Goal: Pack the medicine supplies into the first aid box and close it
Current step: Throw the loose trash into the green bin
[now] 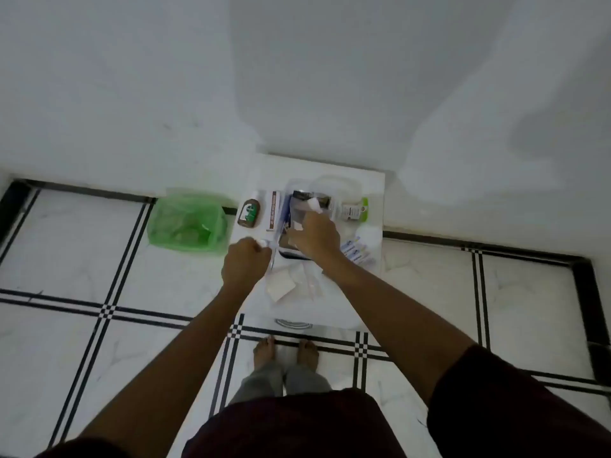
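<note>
A clear first aid box (334, 190) stands open on a small white table (370, 180) against the wall. My right hand (315, 238) reaches over the box and is closed on a small white item at its top. My left hand (246, 262) is curled at the box's left edge around a small white object. A brown antiseptic bottle (248, 214) and a long white-and-brown carton (272, 211) lie left of the box. A small bottle with a green cap (355, 210) lies to its right. Blue-and-white packets (357, 252) and flat white packets (284, 282) lie near the front.
A green plastic bag (188, 223) sits on the floor left of the table. The floor is white tile with black lines (109, 309). My bare feet (286, 353) stand just before the table. White walls rise behind.
</note>
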`<move>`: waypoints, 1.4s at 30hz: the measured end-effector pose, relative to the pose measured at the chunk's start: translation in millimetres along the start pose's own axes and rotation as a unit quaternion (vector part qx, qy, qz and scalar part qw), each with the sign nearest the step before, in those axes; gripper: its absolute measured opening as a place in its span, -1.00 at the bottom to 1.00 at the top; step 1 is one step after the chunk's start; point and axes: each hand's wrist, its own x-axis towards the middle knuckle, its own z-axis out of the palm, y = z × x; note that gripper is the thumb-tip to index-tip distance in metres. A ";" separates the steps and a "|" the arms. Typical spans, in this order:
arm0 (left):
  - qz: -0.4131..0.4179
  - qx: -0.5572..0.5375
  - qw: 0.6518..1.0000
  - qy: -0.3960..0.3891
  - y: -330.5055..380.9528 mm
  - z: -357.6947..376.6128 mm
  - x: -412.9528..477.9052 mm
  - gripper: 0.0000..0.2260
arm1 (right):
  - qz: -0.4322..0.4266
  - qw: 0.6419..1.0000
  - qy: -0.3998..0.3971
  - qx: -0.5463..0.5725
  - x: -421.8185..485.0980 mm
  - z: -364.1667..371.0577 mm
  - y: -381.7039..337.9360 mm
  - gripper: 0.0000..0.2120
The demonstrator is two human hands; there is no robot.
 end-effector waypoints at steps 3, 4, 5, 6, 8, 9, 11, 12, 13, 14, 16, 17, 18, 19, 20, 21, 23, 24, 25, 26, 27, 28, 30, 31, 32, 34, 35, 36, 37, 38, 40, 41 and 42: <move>-0.088 -0.002 0.996 -0.013 -23.2 21.5 -3.6 -0.70 | 0.011 1.000 -0.013 -0.025 4.9 7.3 0.3 -0.61; -0.123 -0.015 0.992 -0.028 -31.4 31.7 -6.6 -0.66 | 0.016 0.999 -0.018 -0.029 6.1 10.4 0.2 -0.59; -0.150 -0.033 0.987 -0.041 -38.3 41.1 -8.2 -0.61 | 0.019 0.999 -0.017 -0.030 8.6 15.2 2.0 -0.60; -0.176 -0.053 0.982 -0.051 -41.5 48.0 -9.3 -0.57 | 0.025 0.999 -0.014 -0.034 9.6 18.8 2.3 -0.62; -0.206 -0.078 0.974 -0.051 -47.9 61.0 -5.7 -0.47 | 0.032 0.998 0.000 -0.052 14.0 26.6 3.2 -0.66; -0.216 -0.084 0.971 -0.057 -51.0 68.8 -3.9 -0.42 | 0.035 0.998 0.006 -0.061 17.2 31.6 4.7 -0.67; -0.216 -0.086 0.971 -0.061 -53.1 80.3 -3.7 -0.32 | 0.036 0.997 0.007 -0.067 19.5 37.2 5.3 -0.68; -0.213 -0.087 0.972 -0.057 -54.6 85.3 -2.9 -0.30 | 0.036 0.997 0.007 -0.067 20.6 39.6 5.7 -0.69; -0.209 -0.082 0.973 -0.049 -56.0 89.3 -1.2 -0.30 | 0.035 0.997 0.008 -0.063 22.6 41.6 6.7 -0.69; -0.212 -0.070 0.974 -0.045 -57.2 92.4 0.6 -0.33 | 0.035 0.998 0.010 -0.056 23.1 41.9 6.6 -0.70; -0.221 -0.034 0.973 -0.053 -56.8 97.4 2.6 -0.47 | 0.038 0.998 0.015 -0.037 24.7 41.4 7.0 -0.70; -0.218 -0.016 0.974 -0.060 -55.9 97.9 2.2 -0.57 | 0.039 0.999 0.018 -0.028 24.4 38.7 6.8 -0.68; -0.210 -0.006 0.976 -0.064 -55.3 98.0 0.6 -0.69 | 0.040 0.999 0.025 -0.017 22.7 34.1 6.2 -0.68; -0.200 -0.003 0.978 -0.063 -55.7 97.0 -1.7 -0.78 | 0.041 0.999 0.034 -0.006 20.0 28.5 6.1 -0.70; -0.188 -0.010 0.980 -0.066 -57.0 94.4 -5.2 -0.83 | 0.042 0.998 0.040 0.008 14.5 21.4 5.4 -0.73; -0.174 -0.023 0.982 -0.073 -59.4 90.7 -8.8 -0.80 | 0.042 0.998 0.046 0.019 8.8 14.5 5.2 -0.78; -0.136 -0.042 0.985 -0.097 -63.0 77.4 -13.1 -0.69 | 0.035 0.997 0.061 0.023 -1.2 2.5 2.5 -0.88; -0.116 -0.035 0.986 -0.112 -64.6 68.2 -14.6 -0.66 | 0.028 0.997 0.069 0.014 -5.6 -1.8 -0.3 -0.89; -0.102 -0.027 0.987 -0.122 -66.2 56.3 -16.5 -0.64 | 0.014 0.997 0.076 0.004 -11.0 -5.0 -5.1 -0.89; -0.098 -0.029 0.987 -0.125 -68.1 41.9 -18.6 -0.63 | -0.004 0.997 0.082 -0.007 -17.2 -7.9 -11.8 -0.88; -0.098 -0.040 0.986 -0.126 -69.6 26.3 -20.0 -0.64 | -0.026 0.996 0.085 -0.017 -22.9 -9.2 -20.2 -0.87; -0.106 -0.054 0.984 -0.132 -72.1 10.9 -20.2 -0.67 | -0.049 0.995 0.086 -0.023 -27.5 -10.1 -29.6 -0.86; -0.122 -0.074 0.980 -0.141 -78.6 -24.1 -18.0 -0.72 | -0.097 0.991 0.088 -0.032 -32.9 -7.6 -51.3 -0.86; -0.128 -0.093 0.978 -0.139 -82.4 -39.4 -14.4 -0.73 | -0.115 0.989 0.087 -0.039 -33.3 -5.4 -61.0 -0.86; -0.136 -0.125 0.975 -0.122 -87.9 -55.5 -9.7 -0.73 | -0.132 0.987 0.084 -0.046 -33.2 -1.1 -72.4 -0.87; -0.156 -0.197 0.966 -0.052 -105.9 -87.5 3.7 -0.75 | -0.167 0.982 0.073 -0.058 -32.7 14.5 -99.1 -0.89; -0.165 -0.223 0.961 -0.012 -115.7 -100.3 12.5 -0.75 | -0.184 0.979 0.064 -0.067 -32.6 24.1 -112.4 -0.90; -0.174 -0.240 0.955 0.024 -124.0 -110.8 21.2 -0.75 | -0.199 0.975 0.054 -0.080 -31.4 34.7 -124.8 -0.91; -0.177 -0.256 0.949 0.052 -129.1 -117.3 30.1 -0.76 | -0.209 0.973 0.044 -0.092 -30.3 43.7 -134.1 -0.90; -0.183 -0.276 0.941 0.073 -135.8 -123.5 40.1 -0.77 | -0.217 0.970 0.034 -0.104 -27.1 55.5 -145.0 -0.90; -0.197 -0.324 0.920 0.100 -150.1 -134.0 66.8 -0.81 | -0.238 0.962 0.015 -0.130 -15.9 83.4 -168.3 -0.92; -0.202 -0.341 0.911 0.109 -157.2 -137.1 81.7 -0.82 | -0.245 0.959 0.007 -0.143 -8.0 97.8 -178.8 -0.92; -0.205 -0.355 0.905 0.116 -161.8 -139.5 94.9 -0.83 | -0.250 0.956 -0.003 -0.155 0.4 110.3 -186.9 -0.91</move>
